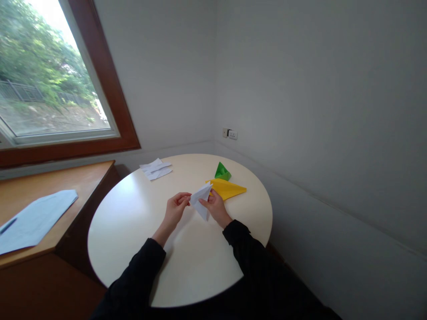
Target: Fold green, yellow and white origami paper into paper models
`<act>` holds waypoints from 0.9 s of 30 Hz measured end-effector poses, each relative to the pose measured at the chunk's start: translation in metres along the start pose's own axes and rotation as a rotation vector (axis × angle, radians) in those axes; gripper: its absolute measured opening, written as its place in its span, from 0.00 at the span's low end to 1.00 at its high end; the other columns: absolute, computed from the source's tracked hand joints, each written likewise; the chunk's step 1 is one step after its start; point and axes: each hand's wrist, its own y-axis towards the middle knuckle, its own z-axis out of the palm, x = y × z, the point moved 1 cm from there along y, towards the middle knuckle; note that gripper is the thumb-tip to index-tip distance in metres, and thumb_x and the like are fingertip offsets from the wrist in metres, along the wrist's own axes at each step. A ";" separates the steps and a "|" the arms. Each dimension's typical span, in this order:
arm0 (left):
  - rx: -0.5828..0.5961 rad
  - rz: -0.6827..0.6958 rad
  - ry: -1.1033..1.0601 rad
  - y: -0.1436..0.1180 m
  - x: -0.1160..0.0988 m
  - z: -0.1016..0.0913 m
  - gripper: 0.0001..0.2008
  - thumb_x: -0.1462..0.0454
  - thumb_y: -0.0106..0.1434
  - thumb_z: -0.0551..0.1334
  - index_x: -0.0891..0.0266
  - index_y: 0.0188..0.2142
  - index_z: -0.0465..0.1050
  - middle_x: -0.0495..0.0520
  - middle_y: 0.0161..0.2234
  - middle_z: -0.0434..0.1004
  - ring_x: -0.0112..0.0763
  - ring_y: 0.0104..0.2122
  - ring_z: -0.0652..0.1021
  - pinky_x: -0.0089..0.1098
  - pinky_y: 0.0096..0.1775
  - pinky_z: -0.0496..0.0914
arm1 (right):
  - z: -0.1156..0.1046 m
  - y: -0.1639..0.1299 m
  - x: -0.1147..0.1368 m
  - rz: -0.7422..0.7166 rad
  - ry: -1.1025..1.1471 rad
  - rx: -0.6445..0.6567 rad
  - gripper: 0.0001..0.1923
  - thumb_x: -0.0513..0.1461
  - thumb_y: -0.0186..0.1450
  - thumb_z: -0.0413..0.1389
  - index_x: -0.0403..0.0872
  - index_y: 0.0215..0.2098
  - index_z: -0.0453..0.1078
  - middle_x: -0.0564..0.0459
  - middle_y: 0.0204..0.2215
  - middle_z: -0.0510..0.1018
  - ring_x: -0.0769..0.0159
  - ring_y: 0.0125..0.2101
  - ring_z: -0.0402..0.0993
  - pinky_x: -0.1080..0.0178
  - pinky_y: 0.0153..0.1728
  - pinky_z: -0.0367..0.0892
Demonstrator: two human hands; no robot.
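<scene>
A piece of folded white paper (201, 201) is held above the round table, its layers standing partly apart in pointed flaps. My right hand (216, 207) grips its right side, with the thumb on the near face and the fingers behind. At the paper's left edge, my left hand (176, 207) is closed, thumb and fingertips pinched against it. Just beyond my right hand lies a yellow folded paper (230, 189) with a long point to the right. Behind that sits a green paper boat (222, 171).
Several white paper sheets (156, 169) lie at the far left of the round cream table (126, 231). A wooden ledge (93, 175) on the left bears pale paper (43, 218) and a pen (8, 226). Walls meet behind the table, with a socket (232, 134) near the corner.
</scene>
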 end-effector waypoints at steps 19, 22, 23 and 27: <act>-0.161 -0.009 0.053 0.003 0.007 -0.007 0.12 0.58 0.45 0.68 0.64 0.26 0.72 0.51 0.22 0.76 0.29 0.24 0.75 0.29 0.27 0.68 | -0.004 0.000 -0.002 0.019 -0.029 -0.004 0.24 0.41 0.47 0.63 0.47 0.40 0.62 0.53 0.28 0.81 0.61 0.30 0.78 0.59 0.36 0.71; -0.180 0.004 0.070 0.004 0.008 -0.007 0.13 0.57 0.45 0.68 0.63 0.26 0.71 0.51 0.21 0.76 0.30 0.24 0.75 0.29 0.27 0.68 | -0.005 0.001 -0.003 0.014 -0.043 -0.018 0.24 0.40 0.47 0.62 0.47 0.41 0.62 0.54 0.26 0.80 0.61 0.29 0.78 0.59 0.34 0.71; -0.185 0.006 0.071 0.004 0.008 -0.008 0.13 0.57 0.45 0.68 0.63 0.26 0.71 0.51 0.21 0.76 0.30 0.24 0.75 0.29 0.27 0.68 | -0.005 0.001 -0.004 0.012 -0.050 -0.023 0.24 0.40 0.47 0.62 0.47 0.41 0.62 0.54 0.25 0.80 0.61 0.28 0.78 0.59 0.34 0.71; -0.190 0.014 0.070 0.004 0.007 -0.009 0.13 0.57 0.46 0.68 0.64 0.26 0.71 0.51 0.22 0.75 0.29 0.24 0.75 0.29 0.28 0.67 | -0.007 0.002 -0.005 0.003 -0.093 -0.037 0.23 0.40 0.47 0.62 0.47 0.41 0.64 0.59 0.20 0.77 0.64 0.25 0.76 0.61 0.31 0.70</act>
